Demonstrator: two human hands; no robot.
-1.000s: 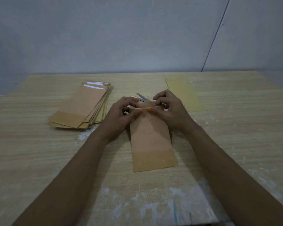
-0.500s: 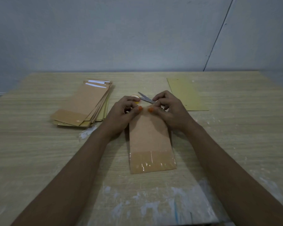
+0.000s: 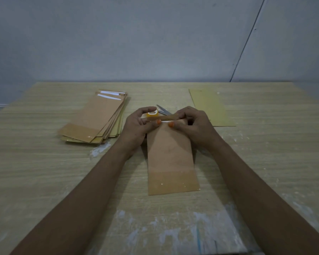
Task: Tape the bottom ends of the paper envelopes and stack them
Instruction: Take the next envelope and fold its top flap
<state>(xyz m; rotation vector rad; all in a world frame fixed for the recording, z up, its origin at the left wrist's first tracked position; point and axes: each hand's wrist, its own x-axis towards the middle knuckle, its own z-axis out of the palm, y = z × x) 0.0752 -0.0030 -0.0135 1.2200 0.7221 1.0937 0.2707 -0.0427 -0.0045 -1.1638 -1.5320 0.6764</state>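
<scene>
A brown paper envelope (image 3: 170, 157) lies lengthwise in the middle of the wooden table (image 3: 44, 172), glossy tape across its near end. My left hand (image 3: 138, 126) and my right hand (image 3: 193, 126) pinch its far flap, which is lifted and partly folded toward me. A stack of taped envelopes (image 3: 96, 118) lies fanned out to the left. Just beyond my hands sit a yellow tape roll (image 3: 152, 113) and scissors (image 3: 164, 110), both partly hidden by my fingers.
A single yellowish envelope (image 3: 210, 107) lies flat at the back right. White paint smears mark the table near its front edge. A grey wall stands behind the table.
The envelope's far flap has lifted off the table between my fingers. The tape roll now shows behind my left hand.
</scene>
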